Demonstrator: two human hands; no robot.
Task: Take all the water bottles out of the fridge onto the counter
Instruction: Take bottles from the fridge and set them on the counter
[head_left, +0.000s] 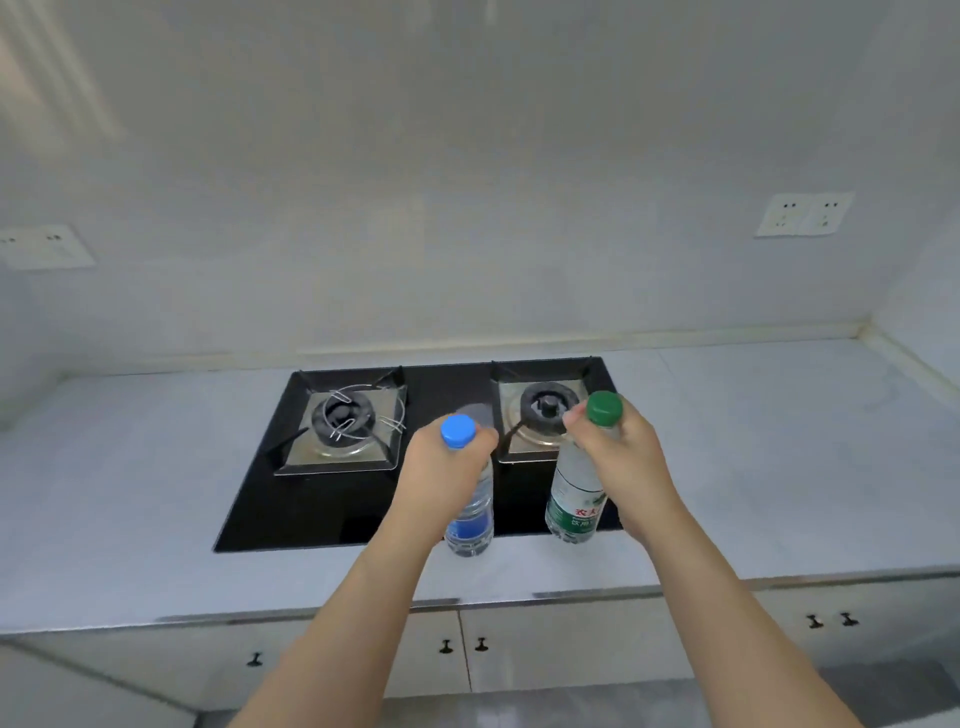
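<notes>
Two clear water bottles stand upright at the near edge of the black stove (363, 509). The left hand (441, 467) grips the blue-capped bottle (470, 519) with a blue label; the right hand (623, 462) grips the green-capped bottle (574, 499) with a green label. Both rest on the pale counter (130, 493).

two water bottles (470, 514), two hands (441, 478), two burners (343, 415), two wall sockets (802, 213)

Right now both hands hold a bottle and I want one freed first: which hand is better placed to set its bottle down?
Probably left. The left hand holds the blue-capped bottle over bare counter; the right hand's green-capped bottle hangs at the stove edge.
</notes>
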